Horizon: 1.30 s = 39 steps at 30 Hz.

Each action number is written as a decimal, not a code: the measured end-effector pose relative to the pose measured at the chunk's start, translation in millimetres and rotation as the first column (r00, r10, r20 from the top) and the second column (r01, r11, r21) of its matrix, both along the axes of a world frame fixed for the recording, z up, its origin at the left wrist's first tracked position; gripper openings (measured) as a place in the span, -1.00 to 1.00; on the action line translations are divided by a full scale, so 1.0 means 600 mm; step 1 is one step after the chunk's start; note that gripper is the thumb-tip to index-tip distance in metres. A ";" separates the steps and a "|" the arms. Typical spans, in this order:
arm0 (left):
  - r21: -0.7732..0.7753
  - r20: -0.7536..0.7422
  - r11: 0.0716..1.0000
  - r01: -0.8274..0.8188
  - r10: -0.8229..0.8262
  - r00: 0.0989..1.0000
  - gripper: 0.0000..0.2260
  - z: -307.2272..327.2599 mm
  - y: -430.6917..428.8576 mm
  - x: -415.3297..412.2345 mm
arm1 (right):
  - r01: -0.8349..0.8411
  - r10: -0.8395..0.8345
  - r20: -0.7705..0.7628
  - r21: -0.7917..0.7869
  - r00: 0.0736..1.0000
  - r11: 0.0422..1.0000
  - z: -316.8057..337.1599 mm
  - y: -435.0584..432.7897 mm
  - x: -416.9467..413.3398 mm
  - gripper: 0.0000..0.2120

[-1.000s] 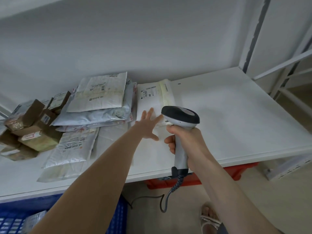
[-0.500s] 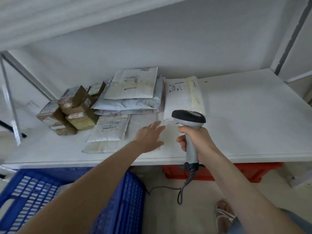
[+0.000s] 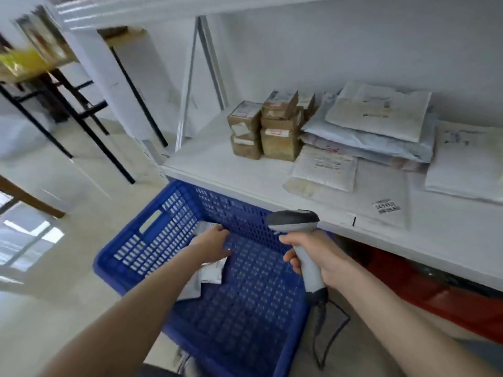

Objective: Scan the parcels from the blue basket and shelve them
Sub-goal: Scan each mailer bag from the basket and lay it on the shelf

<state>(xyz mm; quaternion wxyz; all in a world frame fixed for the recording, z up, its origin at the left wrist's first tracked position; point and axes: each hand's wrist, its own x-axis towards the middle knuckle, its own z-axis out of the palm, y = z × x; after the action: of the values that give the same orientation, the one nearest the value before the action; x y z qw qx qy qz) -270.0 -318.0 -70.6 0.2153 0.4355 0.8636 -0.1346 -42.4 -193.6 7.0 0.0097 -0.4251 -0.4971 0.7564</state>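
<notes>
1. Two bare hands reach out in front of us, over a blue basket [image 3: 152, 248] on the floor.
2. Our left hand [image 3: 211, 244] is down inside the basket. It lies on a crumpled silvery-white parcel [image 3: 211, 273] on the basket's bottom. Blur keeps us from telling whether the fingers have closed round it.
3. Our right hand [image 3: 318, 257] is above the basket's right rim. Its fingers are wrapped tight round the handle of a grey barcode scanner [image 3: 295, 221], held upright. The scanner's dark cable [image 3: 321, 319] hangs just right of the basket.
4. Beyond the basket, a white shelf [image 3: 217, 172] carries stacked brown boxes [image 3: 268, 129]. Further right on it lies a pile of pale mailer bags [image 3: 375, 126].
5. Right of the basket, under the shelf, sits a red crate [image 3: 449, 303].
</notes>
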 end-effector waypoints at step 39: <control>0.064 0.375 0.789 -0.611 0.549 0.747 -0.68 -0.449 -0.069 -0.168 | 0.166 -0.124 0.250 -0.156 0.960 0.974 -0.350 -0.062 -0.277 -0.92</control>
<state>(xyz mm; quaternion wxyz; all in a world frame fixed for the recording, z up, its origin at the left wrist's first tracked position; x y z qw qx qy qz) -371.1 -359.4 -340.3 0.3498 0.1786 0.9146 0.0959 -208.7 -230.9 -203.0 -0.0319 -0.5475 -0.3936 0.7378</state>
